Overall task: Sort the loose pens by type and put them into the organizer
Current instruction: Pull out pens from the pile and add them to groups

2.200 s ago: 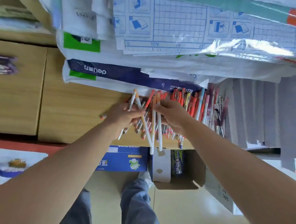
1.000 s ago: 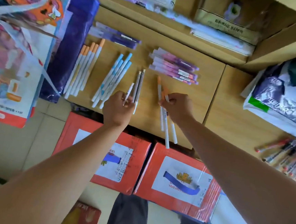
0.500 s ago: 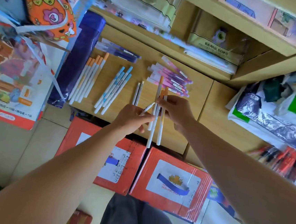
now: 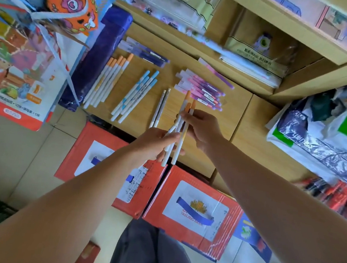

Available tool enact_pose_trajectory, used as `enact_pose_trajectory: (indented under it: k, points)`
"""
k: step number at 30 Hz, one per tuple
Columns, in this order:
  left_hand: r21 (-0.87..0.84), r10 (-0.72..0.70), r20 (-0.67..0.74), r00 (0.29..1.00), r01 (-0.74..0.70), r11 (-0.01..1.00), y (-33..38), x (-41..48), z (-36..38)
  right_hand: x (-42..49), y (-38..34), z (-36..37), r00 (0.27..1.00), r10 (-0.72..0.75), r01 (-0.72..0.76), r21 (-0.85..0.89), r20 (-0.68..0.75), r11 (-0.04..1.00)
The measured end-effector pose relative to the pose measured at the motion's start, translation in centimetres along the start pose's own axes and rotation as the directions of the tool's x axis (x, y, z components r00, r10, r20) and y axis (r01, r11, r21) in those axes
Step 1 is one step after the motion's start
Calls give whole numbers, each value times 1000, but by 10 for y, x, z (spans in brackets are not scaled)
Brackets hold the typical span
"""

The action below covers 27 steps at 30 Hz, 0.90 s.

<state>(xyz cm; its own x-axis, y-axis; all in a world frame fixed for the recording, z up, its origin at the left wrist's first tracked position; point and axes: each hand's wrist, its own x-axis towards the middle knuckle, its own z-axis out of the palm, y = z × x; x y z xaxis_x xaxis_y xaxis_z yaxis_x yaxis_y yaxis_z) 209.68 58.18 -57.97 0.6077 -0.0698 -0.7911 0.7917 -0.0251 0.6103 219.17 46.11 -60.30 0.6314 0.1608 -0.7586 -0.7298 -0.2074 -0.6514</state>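
My right hand (image 4: 202, 127) grips a bunch of white pens with orange caps (image 4: 182, 130) above the wooden shelf (image 4: 228, 124). My left hand (image 4: 154, 142) pinches the lower part of the same bunch, along with a short white pen. Sorted groups lie on the shelf: orange-capped pens (image 4: 107, 80) at the left, blue-capped pens (image 4: 134, 94), two grey pens (image 4: 159, 108), pink and purple pens (image 4: 202, 89), and dark blue pens (image 4: 143, 51) at the back. A loose pile of red pens (image 4: 336, 193) lies blurred at the far right.
A dark blue package (image 4: 99, 54) lies left of the sorted pens. Two red cartons (image 4: 194, 209) stand on the floor below the shelf. Plastic-wrapped packs (image 4: 316, 132) fill the right side. Bags and printed boxes (image 4: 16, 57) hang at the left.
The view swung from the loose pile to the sorted groups. My hands lifted the orange-capped pens off the shelf and brought them together, and my left hand now pinches the bunch.
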Motion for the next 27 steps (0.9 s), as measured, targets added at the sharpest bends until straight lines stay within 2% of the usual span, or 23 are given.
enact_pose_trajectory:
  k: [4, 7, 9, 12, 14, 16, 19, 23, 27]
  points:
    - [-87, -5, 86, 996, 13, 996, 5, -12, -6, -2, -7, 4, 999, 20, -21, 27, 46, 999]
    - [-123, -10, 75, 997, 19, 992, 1, -19, -15, -4, -11, 16, 997, 13, -14, 18, 70, 1000]
    - [-116, -7, 41, 999, 12, 993, -3, -22, -25, -7, -14, 28, 990, 16, -20, 26, 138, 999]
    - [-107, -2, -17, 1000, 0, 994, -9, -24, -48, -11, -18, 48, 957, 81, -45, -134, 279, 990]
    - [-106, -5, 8, 1000, 6, 994, -12, -27, -66, -10, -19, 62, 948, 120, -49, -237, 294, 970]
    - [-85, -6, 1, 1000, 6, 996, -14, -30, -84, -6, -19, 79, 956, 123, -55, -247, 266, 967]
    - [-88, -42, -178, 983, 27, 996, -20, -29, -114, 3, -22, 110, 975, 81, -36, -211, 208, 977]
    - [-174, -84, -462, 883, 3, 985, -37, -13, -164, 27, -28, 157, 994, 29, -4, -227, 106, 974]
    - [-296, -79, -491, 868, -81, 952, -45, -4, -195, 55, -33, 197, 999, -27, 38, -310, 39, 950]
